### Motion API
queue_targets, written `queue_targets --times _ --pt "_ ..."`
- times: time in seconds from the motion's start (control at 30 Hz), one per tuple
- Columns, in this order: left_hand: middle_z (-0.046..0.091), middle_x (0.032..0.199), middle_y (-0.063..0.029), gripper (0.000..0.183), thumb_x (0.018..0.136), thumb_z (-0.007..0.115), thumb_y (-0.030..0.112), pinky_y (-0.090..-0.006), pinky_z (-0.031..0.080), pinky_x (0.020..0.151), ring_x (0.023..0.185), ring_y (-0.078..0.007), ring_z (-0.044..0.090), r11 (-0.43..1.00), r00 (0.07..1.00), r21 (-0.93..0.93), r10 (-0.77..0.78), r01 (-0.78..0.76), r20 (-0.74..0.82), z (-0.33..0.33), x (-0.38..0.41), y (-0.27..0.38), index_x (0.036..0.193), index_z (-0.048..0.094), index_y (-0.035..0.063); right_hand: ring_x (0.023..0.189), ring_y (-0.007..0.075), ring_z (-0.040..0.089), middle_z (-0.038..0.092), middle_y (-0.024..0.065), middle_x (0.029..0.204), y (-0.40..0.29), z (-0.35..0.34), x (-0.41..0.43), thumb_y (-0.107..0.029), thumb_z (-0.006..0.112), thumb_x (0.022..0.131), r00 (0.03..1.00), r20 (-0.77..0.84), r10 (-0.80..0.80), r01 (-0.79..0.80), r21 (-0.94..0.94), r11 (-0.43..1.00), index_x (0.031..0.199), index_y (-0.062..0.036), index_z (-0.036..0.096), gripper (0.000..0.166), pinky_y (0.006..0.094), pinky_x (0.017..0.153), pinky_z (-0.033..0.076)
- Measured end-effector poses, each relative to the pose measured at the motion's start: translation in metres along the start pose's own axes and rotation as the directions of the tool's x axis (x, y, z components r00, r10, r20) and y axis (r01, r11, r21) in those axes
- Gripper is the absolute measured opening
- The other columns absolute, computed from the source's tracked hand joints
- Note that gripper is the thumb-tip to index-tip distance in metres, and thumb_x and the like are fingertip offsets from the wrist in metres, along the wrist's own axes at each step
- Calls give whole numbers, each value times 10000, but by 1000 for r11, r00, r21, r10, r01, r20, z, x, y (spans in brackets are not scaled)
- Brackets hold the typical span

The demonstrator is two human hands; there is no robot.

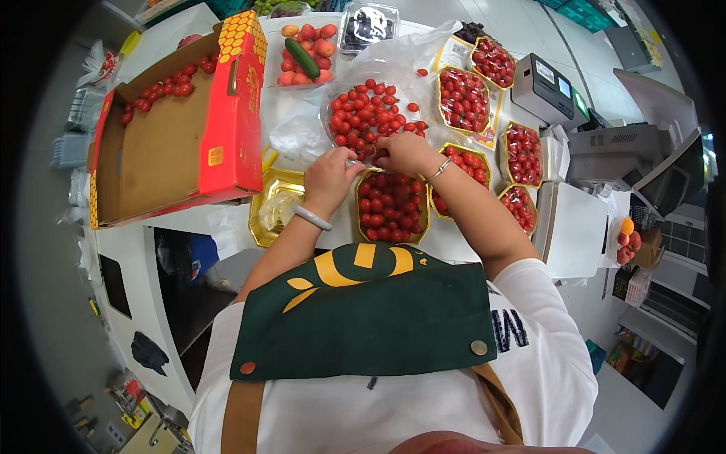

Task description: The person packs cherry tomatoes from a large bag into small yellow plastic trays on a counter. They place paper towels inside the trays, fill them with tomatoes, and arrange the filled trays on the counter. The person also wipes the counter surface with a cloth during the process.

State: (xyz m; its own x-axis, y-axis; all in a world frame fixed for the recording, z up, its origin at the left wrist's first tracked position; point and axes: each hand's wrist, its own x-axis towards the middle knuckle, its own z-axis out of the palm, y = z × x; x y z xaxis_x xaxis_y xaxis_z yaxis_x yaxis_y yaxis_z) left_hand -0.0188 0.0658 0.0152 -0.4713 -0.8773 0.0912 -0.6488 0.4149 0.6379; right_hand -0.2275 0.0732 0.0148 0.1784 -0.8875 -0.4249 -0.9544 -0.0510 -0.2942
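Cherry tomatoes (371,113) lie in a clear plastic bowl (327,116) in front of me. My left hand (332,175) is at the bowl's near edge, thumb and forefinger pinched on a thin shiny strip (368,166); whether it is plastic film or a rim is unclear. My right hand (407,152) is bent over the strip's other end, by the nearest tomatoes. Its fingertips are partly hidden. Just below both hands stands a gold-rimmed tray of tomatoes (391,210). An empty gold plastic tray (262,218) with crumpled clear film (278,209) sits left of my left wrist.
An open red cardboard box (232,130) with some tomatoes stands left. Several filled gold-rimmed trays (464,99) are on the right, near a label printer (541,88). Behind are a box of peach-like fruit with a cucumber (302,58), a dark-fruit clamshell (368,27) and a plastic bag (300,133).
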Motion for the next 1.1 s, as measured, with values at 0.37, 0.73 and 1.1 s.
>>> queue_targets --times 0.37,0.73,1.1 --pt "620 779 -43 258 777 746 302 -364 468 605 687 -224 607 1000 1000 11 -18 18 -10 1 -2 -1 923 651 111 825 264 663 688 79 869 13 -2 13 -249 676 722 991 105 -79 76 29 997 921 -141 678 226 397 714 525" --pt "626 879 -51 340 879 660 256 -312 504 672 790 -186 632 902 971 -375 -154 213 182 -12 -4 4 1176 605 100 881 94 632 659 14 960 11 -27 -21 -104 632 853 995 88 41 -95 972 216 1050 -89 646 199 253 617 498" --pt "570 1166 -77 377 1023 380 399 -367 543 802 1044 -241 601 -317 663 -614 67 723 746 -11 -20 37 1280 472 138 977 180 638 626 85 1132 -44 -12 -101 -66 543 946 993 25 119 12 954 -299 1169 -49 529 224 299 750 547"
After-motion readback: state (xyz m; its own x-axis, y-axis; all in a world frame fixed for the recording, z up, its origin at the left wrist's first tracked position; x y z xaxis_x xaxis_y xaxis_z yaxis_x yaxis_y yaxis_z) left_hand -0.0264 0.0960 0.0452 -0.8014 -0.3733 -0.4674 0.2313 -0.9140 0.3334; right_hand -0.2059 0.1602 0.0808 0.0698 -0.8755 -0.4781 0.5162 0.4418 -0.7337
